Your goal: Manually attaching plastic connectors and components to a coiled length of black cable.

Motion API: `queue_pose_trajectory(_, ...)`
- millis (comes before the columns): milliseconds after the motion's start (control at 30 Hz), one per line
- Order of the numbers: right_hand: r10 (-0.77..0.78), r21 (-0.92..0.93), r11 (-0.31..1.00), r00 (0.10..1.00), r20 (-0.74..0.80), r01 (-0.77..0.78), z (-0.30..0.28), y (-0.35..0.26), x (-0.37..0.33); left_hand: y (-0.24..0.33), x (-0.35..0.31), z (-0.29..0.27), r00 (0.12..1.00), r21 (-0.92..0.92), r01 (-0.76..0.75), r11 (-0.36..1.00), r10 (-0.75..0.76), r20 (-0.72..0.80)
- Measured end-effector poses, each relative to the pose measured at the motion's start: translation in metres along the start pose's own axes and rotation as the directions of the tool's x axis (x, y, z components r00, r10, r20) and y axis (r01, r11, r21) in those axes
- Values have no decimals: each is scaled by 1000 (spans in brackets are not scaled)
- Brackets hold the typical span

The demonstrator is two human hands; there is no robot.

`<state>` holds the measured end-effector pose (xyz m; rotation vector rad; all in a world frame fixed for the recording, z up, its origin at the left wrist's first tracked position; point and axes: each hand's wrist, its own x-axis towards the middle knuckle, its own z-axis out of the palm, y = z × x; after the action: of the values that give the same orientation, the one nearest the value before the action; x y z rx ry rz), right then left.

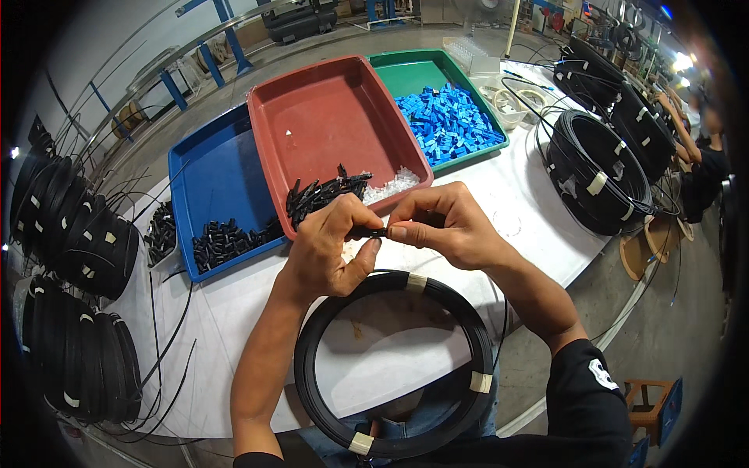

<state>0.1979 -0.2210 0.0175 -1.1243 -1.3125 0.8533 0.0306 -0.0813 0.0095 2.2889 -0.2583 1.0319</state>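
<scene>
My left hand (328, 249) and my right hand (441, 222) meet above the white table (538, 210), both pinching a small black connector piece (376, 232) between the fingertips. Just below the hands lies a taped coil of black cable (398, 366), hanging partly over the table's near edge. Right behind my hands stands a red tray (328, 117) with several black connector parts (324, 191) and small clear parts (394, 185) at its near end.
A blue tray (214, 179) with black parts sits left of the red one; a green tray (409, 74) holds blue parts (449, 121). Black cable coils are stacked at the left (74, 234) and right (597, 168). Another person (698, 156) works at far right.
</scene>
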Motion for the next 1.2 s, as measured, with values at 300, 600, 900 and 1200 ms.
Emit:
queue_pose_trajectory(300,57,6,998,998,28,-57,-3,2,2,-7,-1,7,990,99,-120,988,127,-65)
queue_pose_trajectory(600,79,41,996,997,23,-80,-1,-11,0,2,4,6,991,179,-117,977,126,-35)
queue_pose_trajectory(900,71,92,993,995,68,-77,-4,-11,-3,10,6,6,990,155,-135,979,138,-10)
queue_pose_trajectory(1200,6,54,998,998,58,-9,-5,-13,-7,13,11,4,989,110,-133,985,139,-53)
